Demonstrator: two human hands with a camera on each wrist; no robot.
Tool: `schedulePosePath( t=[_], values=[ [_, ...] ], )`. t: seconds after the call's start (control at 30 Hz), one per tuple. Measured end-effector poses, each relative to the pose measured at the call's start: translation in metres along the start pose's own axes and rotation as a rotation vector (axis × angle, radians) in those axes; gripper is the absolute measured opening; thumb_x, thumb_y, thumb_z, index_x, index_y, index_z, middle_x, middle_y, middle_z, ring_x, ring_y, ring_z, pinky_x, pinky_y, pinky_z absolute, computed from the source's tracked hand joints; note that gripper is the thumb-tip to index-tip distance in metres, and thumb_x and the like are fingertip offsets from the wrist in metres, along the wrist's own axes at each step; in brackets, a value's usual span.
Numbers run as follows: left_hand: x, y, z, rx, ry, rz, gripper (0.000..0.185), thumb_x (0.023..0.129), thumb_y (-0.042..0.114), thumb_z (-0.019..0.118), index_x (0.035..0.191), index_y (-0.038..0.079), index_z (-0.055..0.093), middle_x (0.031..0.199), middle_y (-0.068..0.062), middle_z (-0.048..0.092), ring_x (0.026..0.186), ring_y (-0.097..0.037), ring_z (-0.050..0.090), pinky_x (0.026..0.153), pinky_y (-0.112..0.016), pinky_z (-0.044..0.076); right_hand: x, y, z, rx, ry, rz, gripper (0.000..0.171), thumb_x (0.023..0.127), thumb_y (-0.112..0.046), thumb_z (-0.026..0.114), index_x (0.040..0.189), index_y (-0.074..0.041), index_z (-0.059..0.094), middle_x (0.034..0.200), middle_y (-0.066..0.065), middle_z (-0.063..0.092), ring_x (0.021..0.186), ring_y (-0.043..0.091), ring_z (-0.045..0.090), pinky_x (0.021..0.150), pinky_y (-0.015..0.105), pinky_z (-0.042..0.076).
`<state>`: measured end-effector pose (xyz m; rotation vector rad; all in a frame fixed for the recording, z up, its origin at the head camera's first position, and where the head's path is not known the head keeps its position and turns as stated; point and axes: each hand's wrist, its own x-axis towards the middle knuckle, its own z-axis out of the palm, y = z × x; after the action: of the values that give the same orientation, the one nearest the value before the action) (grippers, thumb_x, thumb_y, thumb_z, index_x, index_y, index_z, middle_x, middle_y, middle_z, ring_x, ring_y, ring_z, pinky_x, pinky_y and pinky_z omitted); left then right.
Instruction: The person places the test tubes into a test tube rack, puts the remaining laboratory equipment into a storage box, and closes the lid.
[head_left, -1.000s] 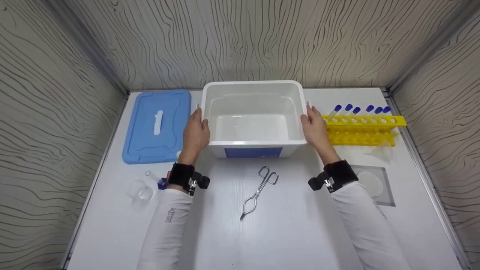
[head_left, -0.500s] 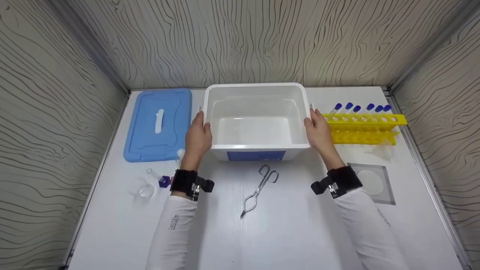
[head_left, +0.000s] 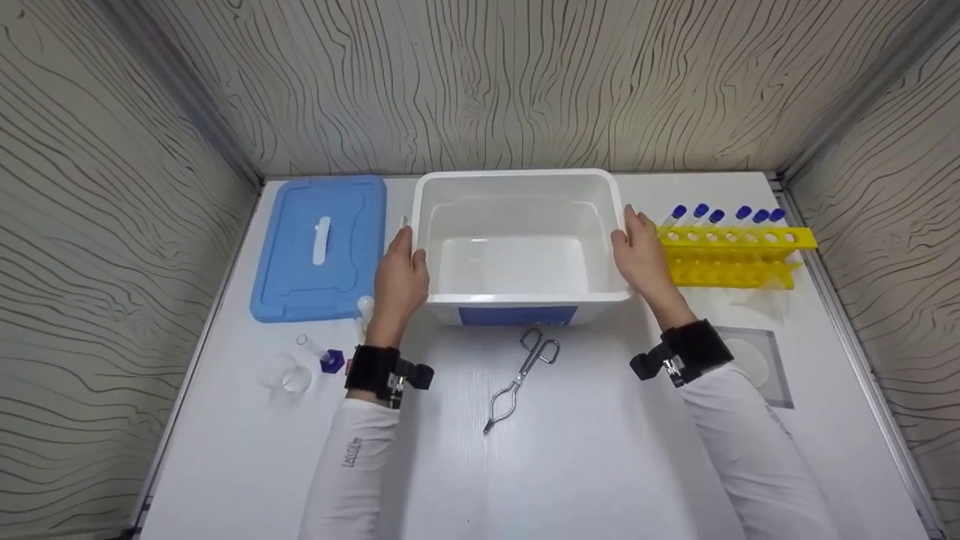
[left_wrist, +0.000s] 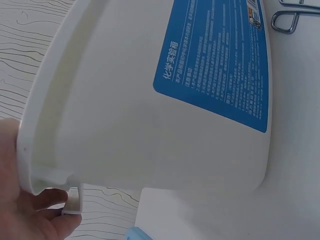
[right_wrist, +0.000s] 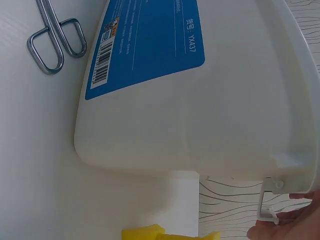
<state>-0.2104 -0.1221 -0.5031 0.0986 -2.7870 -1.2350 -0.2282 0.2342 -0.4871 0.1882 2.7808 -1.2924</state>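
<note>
A white plastic bin (head_left: 525,298) with a blue printed label (head_left: 517,316) on its front stands upright and lidless near the back wall. My left hand (head_left: 400,283) grips its left rim, thumb on top. In the left wrist view the fingers curl under the rim beside a white latch (left_wrist: 74,201). On the opposite side my right hand (head_left: 643,259) holds the right rim; in the right wrist view its fingertips are at another latch (right_wrist: 267,214). In front of the bin lie metal crucible tongs (head_left: 517,382), loops toward it.
A blue lid (head_left: 319,262) with a white handle lies left. A yellow rack (head_left: 735,238) with several blue-capped tubes stands right, close to the right hand. Small glassware (head_left: 289,375) and a purple-based cylinder (head_left: 330,361) stand front left. A grey square (head_left: 772,367) lies front right.
Both hands have shifted the bin slightly to the right and toward me. Both grips have stayed on the side rims. The tongs, lid and rack stay in place.
</note>
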Motion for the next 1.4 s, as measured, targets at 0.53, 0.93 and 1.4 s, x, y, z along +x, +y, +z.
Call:
schedulePosePath(
  t=[0.53,0.93,1.4],
  values=[
    [-0.005,-0.003,0.003,-0.121,0.029,-0.039,0.053,0.102,0.019,0.045,0.150,-0.001,0.038,0.158,-0.021,0.037,0.148,-0.034,0.035,0.123,-0.044,0.029,0.004,0.004,0.004,-0.083,0.047,-0.021,0.055,0.108,-0.024,0.032,0.157,-0.004,0.019,0.163,0.026,0.016,0.152,0.042,0.019,0.123,0.054,0.020],
    [-0.019,-0.021,-0.018,-0.163,0.180,-0.019,0.048,0.103,0.027,0.049,0.145,0.004,0.048,0.150,-0.019,0.048,0.142,-0.033,0.044,0.119,-0.046,0.036,0.002,0.006,0.003,-0.087,0.047,0.000,0.055,0.108,-0.026,0.032,0.158,-0.006,0.018,0.164,0.024,0.016,0.153,0.040,0.019,0.122,0.054,0.021],
    [-0.033,-0.069,-0.016,-0.097,0.303,-0.090,0.054,0.095,0.027,0.064,0.141,0.001,0.050,0.143,-0.023,0.053,0.136,-0.039,0.049,0.116,-0.048,0.038,-0.002,0.004,0.006,-0.062,0.044,0.014,0.056,0.108,-0.027,0.032,0.158,-0.007,0.017,0.165,0.022,0.015,0.154,0.038,0.017,0.124,0.053,0.020]
  ],
)
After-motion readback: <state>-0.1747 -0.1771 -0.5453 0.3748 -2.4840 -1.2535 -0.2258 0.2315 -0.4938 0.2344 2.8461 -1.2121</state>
